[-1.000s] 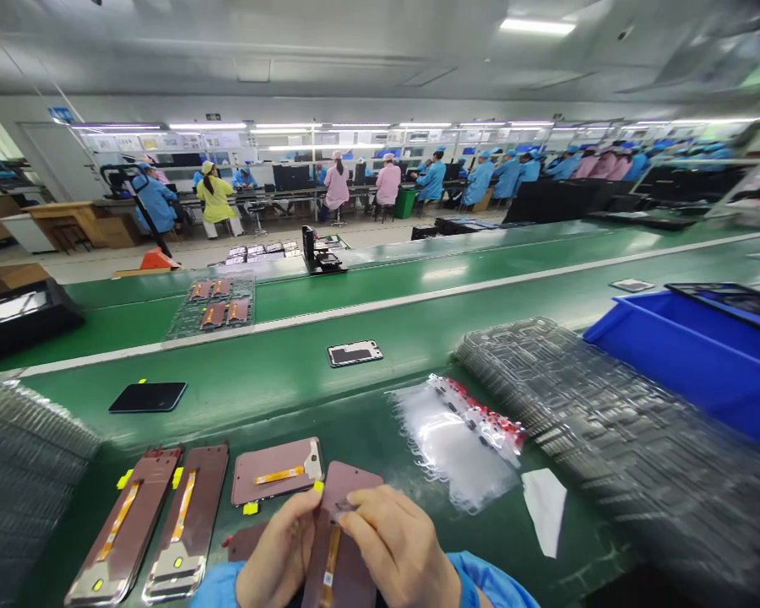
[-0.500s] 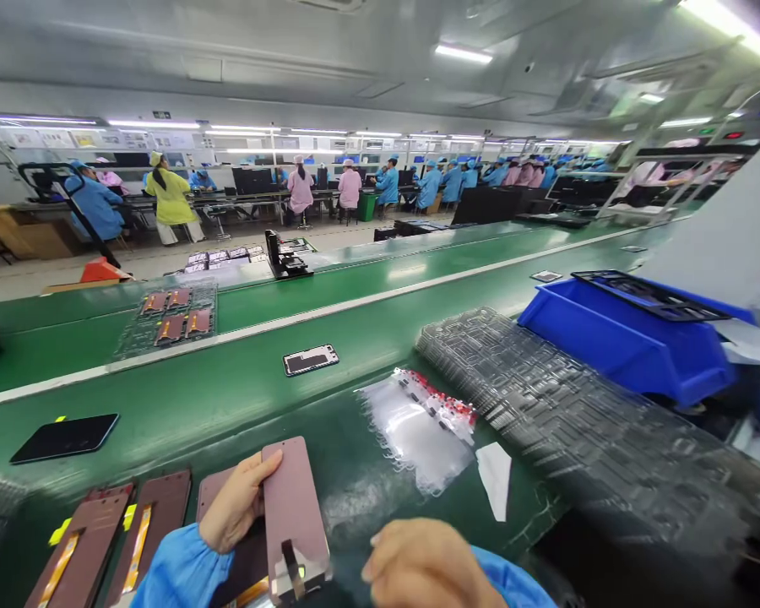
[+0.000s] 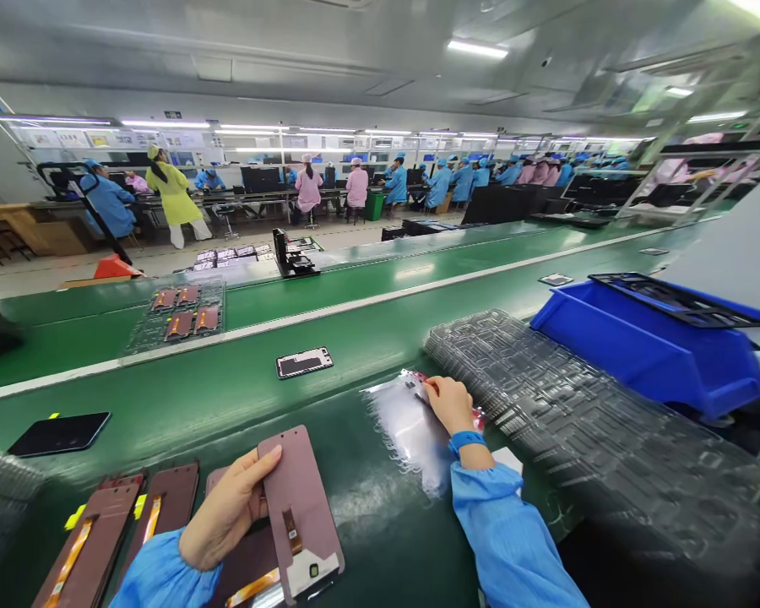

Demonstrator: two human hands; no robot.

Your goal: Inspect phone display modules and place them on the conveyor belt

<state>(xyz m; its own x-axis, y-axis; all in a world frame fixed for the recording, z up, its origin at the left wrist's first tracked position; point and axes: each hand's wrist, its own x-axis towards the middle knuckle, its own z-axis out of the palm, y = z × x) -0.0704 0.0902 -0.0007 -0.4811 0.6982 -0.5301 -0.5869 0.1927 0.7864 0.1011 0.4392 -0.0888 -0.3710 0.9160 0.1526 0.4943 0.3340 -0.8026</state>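
Observation:
My left hand [image 3: 231,511] grips a phone screen [image 3: 301,507] by its long left edge, thumb on top. The screen's mauve back faces up, with a short brown flex cable and a pale patch at the near end. My right hand [image 3: 448,404] is at the far right edge of a pile of clear plastic film [image 3: 402,431], over its row of small red and black pieces. Its fingers are pinched together; what lies between them is hidden. More phone screens [image 3: 92,540] with orange flex cables and yellow tabs lie left of and beneath my left hand.
Clear plastic trays [image 3: 545,397] are stacked at right beside a blue bin [image 3: 646,338] with a black frame on it. A phone frame [image 3: 304,362] and a dark phone [image 3: 60,433] rest on the green belt [image 3: 380,321]. A white paper piece [image 3: 510,458] lies partly under my right arm.
My right hand has moved forward and right from the near edge to the film pile. My left hand keeps hold of the phone screen; the flex cable on it now lies higher up its back.

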